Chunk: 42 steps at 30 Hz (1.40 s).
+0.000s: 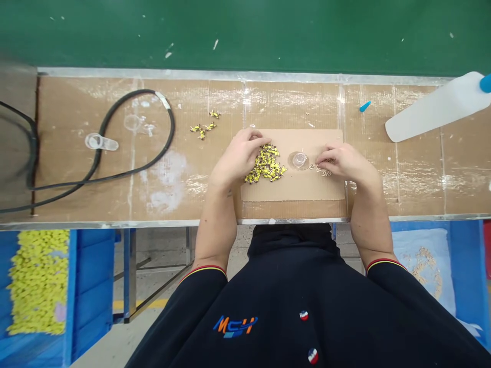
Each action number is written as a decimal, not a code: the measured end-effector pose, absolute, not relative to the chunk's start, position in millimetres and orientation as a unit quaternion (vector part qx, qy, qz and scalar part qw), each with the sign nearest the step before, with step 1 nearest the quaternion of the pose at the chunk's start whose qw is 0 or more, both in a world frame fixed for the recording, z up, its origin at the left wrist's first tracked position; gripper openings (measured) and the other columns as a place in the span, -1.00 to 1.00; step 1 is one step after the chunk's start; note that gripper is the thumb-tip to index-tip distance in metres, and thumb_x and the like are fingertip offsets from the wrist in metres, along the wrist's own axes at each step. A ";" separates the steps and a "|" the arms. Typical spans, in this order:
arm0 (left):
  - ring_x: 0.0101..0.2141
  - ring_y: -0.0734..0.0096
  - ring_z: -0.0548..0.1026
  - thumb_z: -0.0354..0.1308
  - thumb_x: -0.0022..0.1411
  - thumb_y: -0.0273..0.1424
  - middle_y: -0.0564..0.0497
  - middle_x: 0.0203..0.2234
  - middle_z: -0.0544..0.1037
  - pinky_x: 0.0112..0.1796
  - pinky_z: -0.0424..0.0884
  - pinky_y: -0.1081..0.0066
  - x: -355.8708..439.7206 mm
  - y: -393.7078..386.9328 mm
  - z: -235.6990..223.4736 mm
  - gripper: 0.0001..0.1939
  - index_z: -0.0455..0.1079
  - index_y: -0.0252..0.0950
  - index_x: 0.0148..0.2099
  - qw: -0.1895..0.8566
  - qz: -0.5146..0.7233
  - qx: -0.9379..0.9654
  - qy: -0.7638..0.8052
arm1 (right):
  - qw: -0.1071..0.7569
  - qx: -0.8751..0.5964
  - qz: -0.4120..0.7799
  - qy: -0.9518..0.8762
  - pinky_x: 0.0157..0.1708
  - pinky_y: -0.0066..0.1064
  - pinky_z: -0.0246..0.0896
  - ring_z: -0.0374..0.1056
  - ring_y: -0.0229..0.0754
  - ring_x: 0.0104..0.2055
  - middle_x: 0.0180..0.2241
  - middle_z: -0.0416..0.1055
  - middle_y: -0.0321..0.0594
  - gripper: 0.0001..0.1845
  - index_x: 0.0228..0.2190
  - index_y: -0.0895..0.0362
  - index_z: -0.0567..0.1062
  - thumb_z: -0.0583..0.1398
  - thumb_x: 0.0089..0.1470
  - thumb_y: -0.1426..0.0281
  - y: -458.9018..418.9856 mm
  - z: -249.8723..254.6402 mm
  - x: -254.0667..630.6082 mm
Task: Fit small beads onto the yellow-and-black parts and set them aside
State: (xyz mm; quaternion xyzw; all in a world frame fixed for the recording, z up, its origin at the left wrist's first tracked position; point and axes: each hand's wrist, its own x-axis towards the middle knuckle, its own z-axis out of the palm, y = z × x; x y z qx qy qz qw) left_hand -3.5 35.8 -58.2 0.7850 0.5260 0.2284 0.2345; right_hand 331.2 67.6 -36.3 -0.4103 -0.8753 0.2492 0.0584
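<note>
My left hand (241,156) rests at the left edge of a pile of small yellow-and-black pieces (267,163), its fingers curled together over the pile's upper side. Whatever lies between those fingertips is too small to make out. On the right, my right hand (340,159) has its thumb and fingers pinched together over a little heap of tiny pale pieces (325,173). Its fingertips partly hide the heap, and I cannot tell what they grip. Between both hands stands a small clear cup (299,159). Pile, cup and heap are on a flat cardboard sheet (293,191).
Several yellow-and-black pieces (202,129) lie apart at the left. Beyond them are a looped black cable (171,128) and a clear plastic part (102,142). A white bottle (437,108) lies right, near a blue tip (365,106). Blue bins (90,286) stand below the table.
</note>
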 end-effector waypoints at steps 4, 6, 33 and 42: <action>0.05 0.11 0.48 -0.02 0.37 -0.47 -0.17 -0.01 0.57 0.18 0.42 0.04 -0.4 37.4 -60.3 -0.59 0.61 -0.24 0.08 0.220 0.219 0.784 0.537 | 0.026 -0.410 0.235 -0.881 -0.17 -0.24 0.25 0.44 -0.04 -0.18 -0.29 0.55 -0.10 -0.80 -0.34 0.10 0.66 0.20 0.23 0.40 67.0 -34.7 328.6; 0.05 0.11 0.49 0.00 0.36 -0.47 -0.16 -0.03 0.58 0.17 0.43 0.06 0.6 37.4 -58.2 -0.60 0.61 -0.25 0.06 0.221 0.210 0.779 0.547 | 0.008 -0.414 0.221 -0.883 -0.15 -0.22 0.26 0.43 0.00 -0.15 -0.27 0.55 -0.06 -0.77 -0.34 0.12 0.63 0.15 0.24 0.42 65.8 -33.1 326.4; -0.05 0.17 0.50 0.06 0.34 -0.45 -0.14 -0.12 0.53 0.11 0.46 0.10 -0.6 37.3 -52.4 -0.75 0.56 -0.30 -0.06 0.236 0.191 0.735 0.606 | 0.133 -0.381 0.261 -0.877 -0.17 -0.21 0.27 0.36 -0.08 -0.23 -0.29 0.47 -0.13 -0.85 -0.33 0.08 0.42 0.09 0.24 0.50 63.7 -20.4 335.1; -0.26 0.39 0.47 -0.02 0.44 -0.48 -0.05 -0.22 0.47 -0.13 0.46 0.26 -2.1 36.0 -52.9 -0.79 0.46 -0.22 -0.14 0.190 0.394 0.691 0.576 | 0.409 -0.376 0.306 -0.773 -0.32 -0.26 0.36 0.44 -0.21 -0.34 -0.38 0.54 -0.27 -0.86 -0.37 0.02 0.57 0.25 0.27 0.35 53.5 -9.8 318.9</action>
